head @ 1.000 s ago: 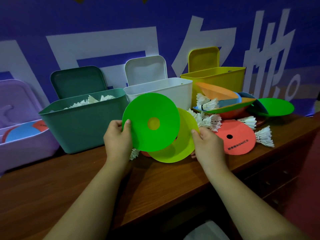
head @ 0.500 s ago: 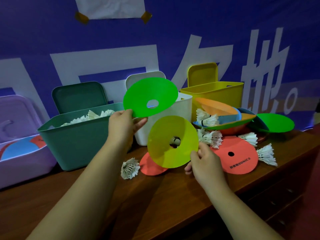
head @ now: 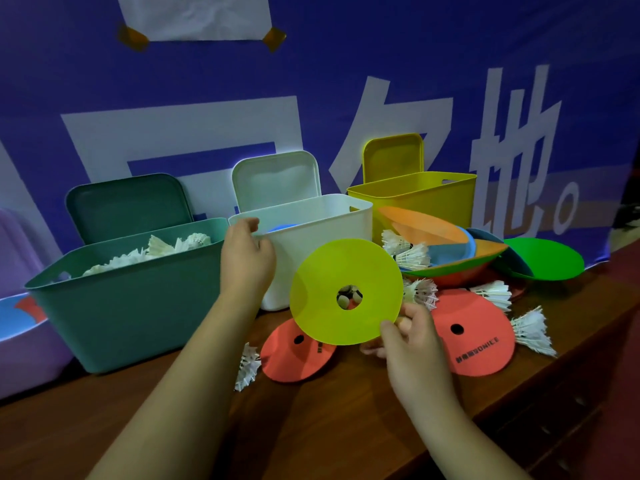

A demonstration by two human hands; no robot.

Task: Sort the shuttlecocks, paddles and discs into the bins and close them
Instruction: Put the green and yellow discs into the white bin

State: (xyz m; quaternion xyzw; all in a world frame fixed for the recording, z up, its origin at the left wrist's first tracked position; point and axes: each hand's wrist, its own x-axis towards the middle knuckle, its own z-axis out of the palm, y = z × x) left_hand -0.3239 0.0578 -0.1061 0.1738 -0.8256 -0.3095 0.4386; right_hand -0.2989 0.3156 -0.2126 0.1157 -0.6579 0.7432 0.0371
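at centre frame, right hand (head: 412, 341) pinches yellow disc (head: 346, 268) by its lower edge, likely bound for the white bin (head: 329, 230), where left hand (head: 247, 258) hovers loose, empty.

Along the back of the table (head: 311, 427), left to right: far-left bin (head: 27, 355), bin of shuttlecocks (head: 131, 306), middle bin (head: 322, 233), right bin (head: 433, 199), the last three with lids upright behind them. A disc pile (head: 446, 268) lies before the right bin, with two flat discs (head: 474, 337) nearer and a loose shuttlecock (head: 247, 367) to their left. The right hand (head: 415, 348) holds a disc (head: 346, 265) up before the middle bin.
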